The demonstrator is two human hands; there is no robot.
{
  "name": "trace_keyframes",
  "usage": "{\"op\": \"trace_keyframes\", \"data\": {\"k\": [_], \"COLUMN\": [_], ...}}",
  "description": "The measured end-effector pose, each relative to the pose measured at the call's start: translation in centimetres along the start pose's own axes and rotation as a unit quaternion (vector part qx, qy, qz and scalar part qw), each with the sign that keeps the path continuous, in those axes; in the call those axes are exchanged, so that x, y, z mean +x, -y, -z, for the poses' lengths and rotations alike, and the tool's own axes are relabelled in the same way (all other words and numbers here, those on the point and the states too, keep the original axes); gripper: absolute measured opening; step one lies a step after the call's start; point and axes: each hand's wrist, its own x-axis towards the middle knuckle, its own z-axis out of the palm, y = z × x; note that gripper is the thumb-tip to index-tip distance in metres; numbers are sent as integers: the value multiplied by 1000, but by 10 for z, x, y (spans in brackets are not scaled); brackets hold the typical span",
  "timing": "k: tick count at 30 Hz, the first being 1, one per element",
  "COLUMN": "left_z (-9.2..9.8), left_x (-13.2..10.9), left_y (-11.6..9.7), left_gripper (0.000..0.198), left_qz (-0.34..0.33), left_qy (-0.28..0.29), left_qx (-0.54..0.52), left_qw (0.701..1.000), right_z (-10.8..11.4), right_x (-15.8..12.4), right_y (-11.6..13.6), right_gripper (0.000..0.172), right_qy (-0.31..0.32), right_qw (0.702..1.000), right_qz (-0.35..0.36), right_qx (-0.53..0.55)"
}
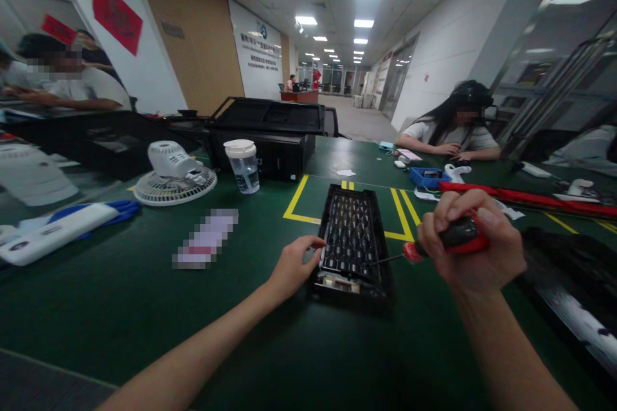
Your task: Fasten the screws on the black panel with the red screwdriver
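A long black casing is laid on the green counter, straight ahead of the forearms and between the two hands, with its open, ribbed inside turned upward. Its long axis is pointed almost directly away from the wearer, the near end being marked by a pale strip-like part and the far end being set inside the area outlined by yellow tape. The casing is approached from both sides: the left hand is the nearer, its fingertips being brought up to the left rim, while the right hand is held well off to the right and somewhat higher, so that the gap is bridged only by the shaft of a screwdriver. That shaft is directed leftward and slightly down, across the right rim, toward the inside of the casing near its close end; whether a screw is met by the tip cannot be told. The screwdriver's red and black handle is gripped in the right hand, with the fingers wrapped over it and the forearm raised steeply from the lower right corner. The left forearm is laid low and slanted in from the lower left, with the fingers bent and the thumb parted from the forefinger; whether the rim is pinched or merely touched cannot be made out.
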Motion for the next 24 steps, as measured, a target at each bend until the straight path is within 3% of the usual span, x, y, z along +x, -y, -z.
{"op": "trace_keyframes", "data": {"k": [8,24], "left_z": [-16,-12], "left_x": [1,-3], "left_y": [15,11], "left_gripper": [37,33], "left_qz": [4,29], "left_qy": [8,35], "left_qx": [71,48], "left_qw": [997,998], "right_z": [1,0], "right_x": [-4,-1], "right_y": [-29,-41], "right_gripper": [15,16], "right_qy": [-17,-21], "right_qw": [997,994], "right_qz": [-78,-107], "right_qx": [-12,-17]}}
